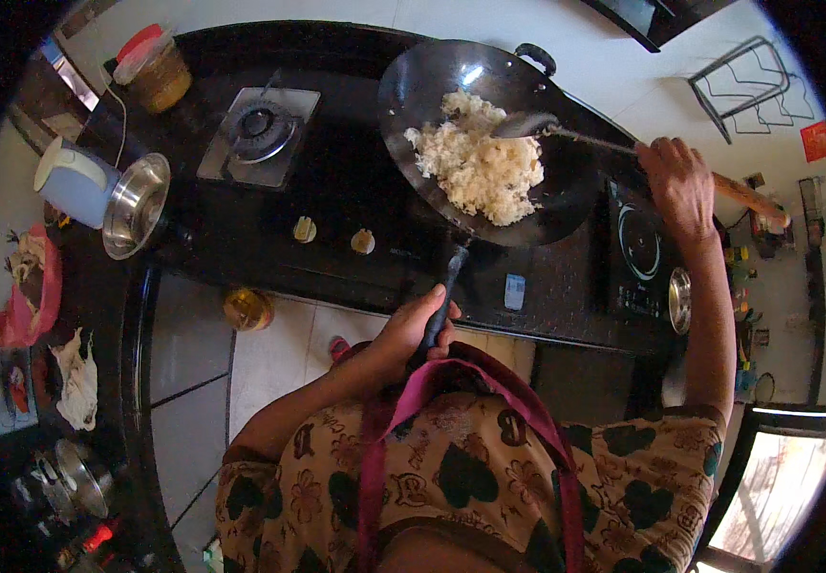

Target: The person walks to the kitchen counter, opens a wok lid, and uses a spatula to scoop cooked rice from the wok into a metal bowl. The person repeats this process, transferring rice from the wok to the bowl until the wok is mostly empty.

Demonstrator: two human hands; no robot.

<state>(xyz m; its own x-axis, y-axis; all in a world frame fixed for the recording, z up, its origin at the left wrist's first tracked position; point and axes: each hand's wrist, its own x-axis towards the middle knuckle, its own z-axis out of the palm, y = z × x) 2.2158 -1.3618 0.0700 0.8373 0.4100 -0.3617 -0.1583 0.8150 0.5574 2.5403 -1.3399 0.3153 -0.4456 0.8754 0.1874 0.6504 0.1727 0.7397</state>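
Note:
A large dark wok (pixel 566 205) sits over the right side of the black stove. In it lies a loose heap of cooked rice (pixel 480 172). My left hand (pixel 422 325) is closed around the wok's long black handle (pixel 453 282), close to my body. My right hand (pixel 677 186) grips a long-handled ladle (pixel 527 124) by its shaft, and the wooden end (pixel 752 199) sticks out past my hand to the right. The ladle's rounded bowl rests against the upper right of the rice, its hollow facing away from view.
Left of the wok is a bare gas burner (pixel 262 132). A steel bowl (pixel 138 205), a blue kettle (pixel 76 181) and a red-lidded tub (pixel 155 72) stand farther left. An induction cooktop (pixel 637 244) lies right of the wok, and a wire rack (pixel 752 86) is at the upper right.

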